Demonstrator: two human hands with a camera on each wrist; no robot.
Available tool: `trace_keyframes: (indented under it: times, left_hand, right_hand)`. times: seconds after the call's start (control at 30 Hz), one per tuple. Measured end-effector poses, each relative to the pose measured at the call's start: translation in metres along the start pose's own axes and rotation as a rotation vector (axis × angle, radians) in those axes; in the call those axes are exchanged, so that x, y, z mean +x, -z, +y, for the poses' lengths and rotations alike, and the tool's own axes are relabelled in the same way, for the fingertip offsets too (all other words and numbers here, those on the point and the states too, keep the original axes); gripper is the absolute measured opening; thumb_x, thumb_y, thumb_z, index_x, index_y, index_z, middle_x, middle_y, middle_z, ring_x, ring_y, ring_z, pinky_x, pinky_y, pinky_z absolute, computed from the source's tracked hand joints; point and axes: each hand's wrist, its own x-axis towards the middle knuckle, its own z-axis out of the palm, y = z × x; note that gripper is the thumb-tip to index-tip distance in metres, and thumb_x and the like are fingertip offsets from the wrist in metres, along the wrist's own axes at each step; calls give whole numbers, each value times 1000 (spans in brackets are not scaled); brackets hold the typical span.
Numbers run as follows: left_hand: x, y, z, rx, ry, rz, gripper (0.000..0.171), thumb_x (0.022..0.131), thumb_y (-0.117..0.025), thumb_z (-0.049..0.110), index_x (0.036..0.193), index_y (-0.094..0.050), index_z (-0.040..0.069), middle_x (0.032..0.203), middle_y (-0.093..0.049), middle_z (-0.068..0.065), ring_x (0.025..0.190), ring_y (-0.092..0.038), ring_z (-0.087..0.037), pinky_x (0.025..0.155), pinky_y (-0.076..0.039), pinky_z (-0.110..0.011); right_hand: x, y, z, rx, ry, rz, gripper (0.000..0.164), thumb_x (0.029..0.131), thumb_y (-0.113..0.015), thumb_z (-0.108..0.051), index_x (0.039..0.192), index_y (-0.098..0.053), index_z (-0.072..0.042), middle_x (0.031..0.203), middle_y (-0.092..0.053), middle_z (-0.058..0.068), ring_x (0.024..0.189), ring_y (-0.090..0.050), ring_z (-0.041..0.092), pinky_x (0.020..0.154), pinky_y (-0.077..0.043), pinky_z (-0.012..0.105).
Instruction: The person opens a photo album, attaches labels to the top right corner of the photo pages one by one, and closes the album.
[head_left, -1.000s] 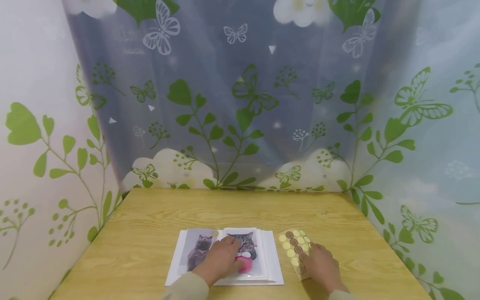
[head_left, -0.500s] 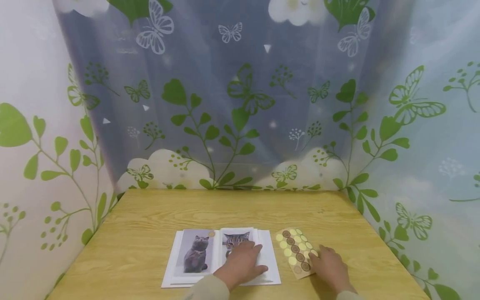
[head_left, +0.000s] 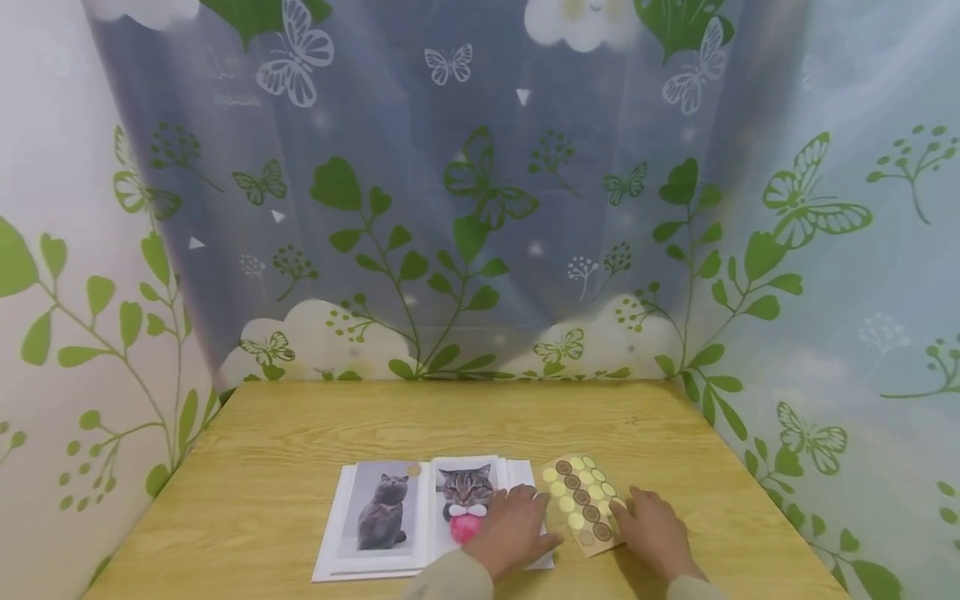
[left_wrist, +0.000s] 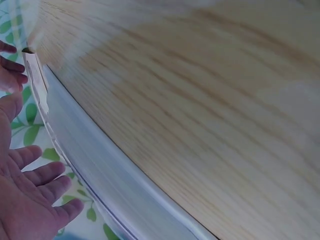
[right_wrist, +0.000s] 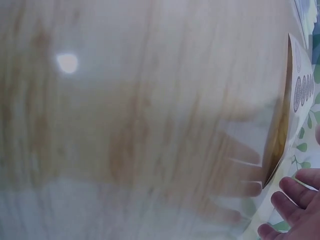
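An open photo album (head_left: 337,533) lies on the wooden table (head_left: 450,417). Its left page holds a grey cat photo (head_left: 378,517), its right page a tabby cat photo (head_left: 465,492) with a pink ball (head_left: 467,527). My left hand (head_left: 525,521) lies flat on the right page's outer edge, fingers straight. In the left wrist view the left hand (left_wrist: 35,195) sits beside the album's white page stack (left_wrist: 100,175). A sticker sheet (head_left: 577,500) of round yellow and brown dots lies just right of the album. My right hand (head_left: 647,518) rests on its right edge, fingers relaxed; its fingertips (right_wrist: 295,197) show beside the sticker sheet (right_wrist: 285,115).
A small round sticker (head_left: 413,471) sits at the top right corner of the grey cat photo. Curtains printed with leaves and butterflies (head_left: 480,208) enclose the table at the back and both sides. Bare wood stretches behind the album.
My left hand slid right across the album from the middle to the right page's edge, uncovering the tabby cat photo. The right hand stayed on the sticker sheet.
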Motion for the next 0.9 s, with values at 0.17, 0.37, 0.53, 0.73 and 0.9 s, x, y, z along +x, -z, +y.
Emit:
trace_keyframes:
  times: [0.17,0.37,0.53,0.73,0.9]
  left_hand:
    - [10,-8,9,7,14,16,55,87,-68,54,123,-64,12,124,-62,-8,122,-54,-24,106,-40,-48]
    - [15,-10,13,40,32,41,52,87,-68,53,118,-66,11,120,-63,-8,121,-54,-25,106,-39,-50]
    - [19,-16,12,53,70,34,54,86,-69,53,119,-67,10,124,-62,-11,124,-52,-28,107,-39,-50]
    - [22,-21,12,54,106,-12,59,86,-68,56,122,-68,9,140,-52,-15,136,-43,-32,112,-33,-52]
    - [24,-23,13,83,117,-30,56,86,-68,55,118,-71,9,143,-51,-16,137,-41,-32,113,-32,-51]
  right_hand:
    - [4,0,1,-10,3,-19,58,100,-52,-32,132,-49,16,131,-49,39,118,-47,59,91,-40,72]
    - [6,-4,1,-26,1,-23,57,100,-53,-33,131,-51,14,130,-51,38,117,-49,58,91,-40,72]
    - [7,-7,2,-54,7,-7,55,98,-55,-32,129,-54,14,125,-55,36,112,-53,56,87,-43,71]
    - [8,-9,0,-68,5,-6,50,97,-57,-31,125,-59,10,119,-60,32,108,-57,54,86,-45,69]
    - [7,-9,-6,-67,26,-16,28,98,-56,-28,101,-69,-3,106,-68,20,97,-62,47,79,-48,66]
